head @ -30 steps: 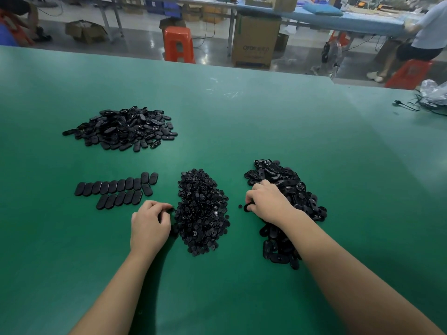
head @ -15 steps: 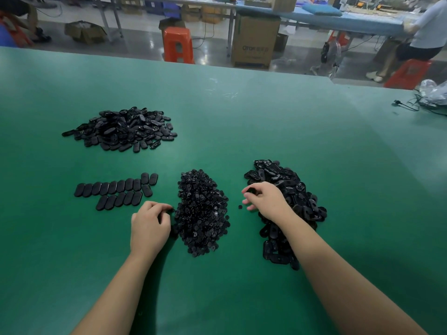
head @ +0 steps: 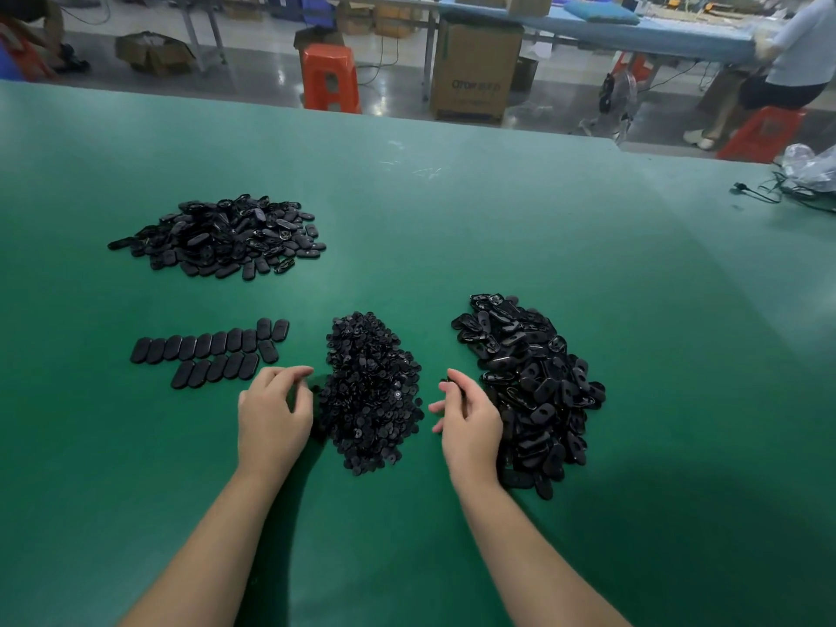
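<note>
The right hand has left the pile of oval shells, on which it pressed one second ago, and now stands in the gap at 9 o'clock of that pile, between it and the pile of small round parts. Its thumb and forefinger pinch one oval shell. The shell is held clear of the worktop and is largely hidden by the fingers; the remaining fingers are loosely spread toward the central pile. The left hand has kept its station at 9 o'clock of the pile of small round parts. Its fingers are curled with the tips at the pile's edge and now sit slightly higher than before. Whether they pinch a round part cannot be told. The rows of closed ovals, at 9 o'clock of the central pile, and the far pile, at 11 o'clock, are unchanged. Judged from this, the pick of a shell is complete and the work passes to the joining step. The likely next requirement is a round part from the left hand, brought to the shell over the gap. The finished piece would then join the rows.
</note>
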A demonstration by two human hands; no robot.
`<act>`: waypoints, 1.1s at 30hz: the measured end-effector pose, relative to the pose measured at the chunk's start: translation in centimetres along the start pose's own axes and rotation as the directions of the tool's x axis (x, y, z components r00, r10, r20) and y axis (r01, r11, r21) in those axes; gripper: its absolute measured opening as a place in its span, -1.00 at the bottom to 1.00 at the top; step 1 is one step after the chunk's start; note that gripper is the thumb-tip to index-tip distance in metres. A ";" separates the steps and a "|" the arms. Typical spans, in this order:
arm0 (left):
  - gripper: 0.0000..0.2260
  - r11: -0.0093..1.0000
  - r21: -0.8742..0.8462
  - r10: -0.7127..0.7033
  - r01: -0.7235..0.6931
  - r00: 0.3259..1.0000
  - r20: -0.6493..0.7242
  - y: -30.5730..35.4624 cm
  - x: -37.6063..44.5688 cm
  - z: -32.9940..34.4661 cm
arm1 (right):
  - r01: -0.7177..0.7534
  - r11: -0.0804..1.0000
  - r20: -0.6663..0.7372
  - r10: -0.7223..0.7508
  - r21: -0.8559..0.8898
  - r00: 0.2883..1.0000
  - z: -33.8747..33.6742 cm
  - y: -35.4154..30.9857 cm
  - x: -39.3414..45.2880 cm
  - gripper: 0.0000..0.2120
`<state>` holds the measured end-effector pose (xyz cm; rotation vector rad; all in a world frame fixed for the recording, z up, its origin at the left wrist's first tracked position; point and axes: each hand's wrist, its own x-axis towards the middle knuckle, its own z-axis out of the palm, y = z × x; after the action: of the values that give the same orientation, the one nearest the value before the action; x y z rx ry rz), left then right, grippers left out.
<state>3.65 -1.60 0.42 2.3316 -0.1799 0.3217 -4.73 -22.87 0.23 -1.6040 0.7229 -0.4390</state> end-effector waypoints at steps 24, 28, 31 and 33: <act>-0.85 0.763 0.280 0.319 -0.583 0.716 0.621 12.1 3.8 9.0 | 0.100 0.993 -0.143 -0.091 0.057 0.986 0.5 0.4 -0.2 -0.71; -0.84 0.731 0.297 0.326 -0.615 0.696 0.640 12.1 3.8 8.8 | 0.072 0.991 -0.135 -0.056 0.114 0.989 0.5 0.2 -0.2 -0.63; -0.83 0.756 0.275 0.333 -0.593 0.712 0.618 11.8 3.7 8.7 | 0.065 0.991 -0.123 -0.050 0.116 0.991 0.6 0.3 -0.2 -0.68; -0.81 0.754 0.266 0.352 -0.600 0.712 0.607 11.6 3.5 8.7 | 0.063 0.993 -0.111 -0.052 0.099 0.992 0.5 0.3 -0.2 -0.70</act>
<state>5.95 -16.05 3.31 2.7559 -1.1372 -0.0520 -4.62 -22.34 -0.09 -1.5164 0.7260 -0.5999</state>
